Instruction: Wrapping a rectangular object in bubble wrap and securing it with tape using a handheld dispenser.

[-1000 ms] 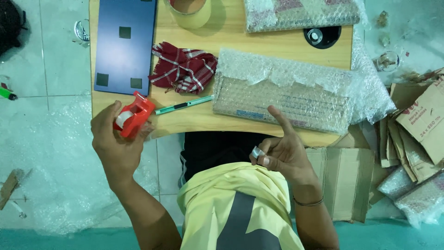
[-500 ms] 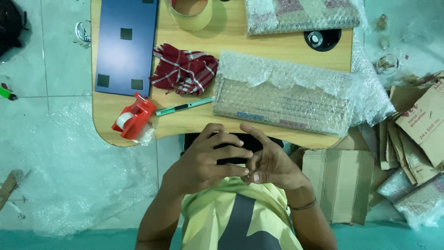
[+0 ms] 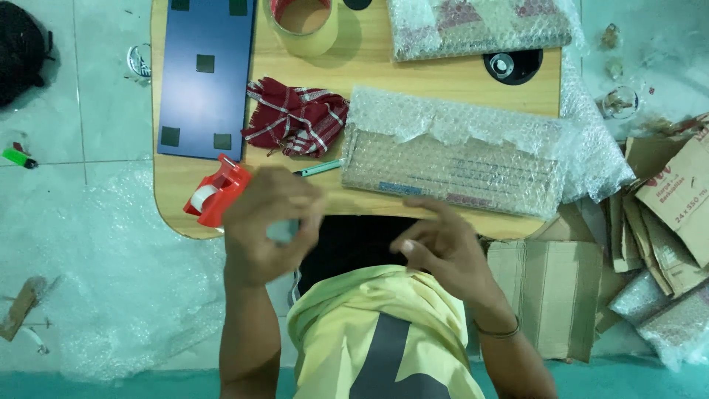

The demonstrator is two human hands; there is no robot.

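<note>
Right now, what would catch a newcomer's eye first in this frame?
The two hands raised in front of the camera: the left hand pinching a small pale piece, blurred, and the right hand open beside it. Behind them, on the wooden table, lie a long bubble-wrapped package, a red tape dispenser at the near left edge and a red checked cloth.

Long bubble-wrapped package lies along the surface's near edge, right of centre. Second bubble-wrapped package at far edge. Brown cardboard boxes on floor, right.
</note>
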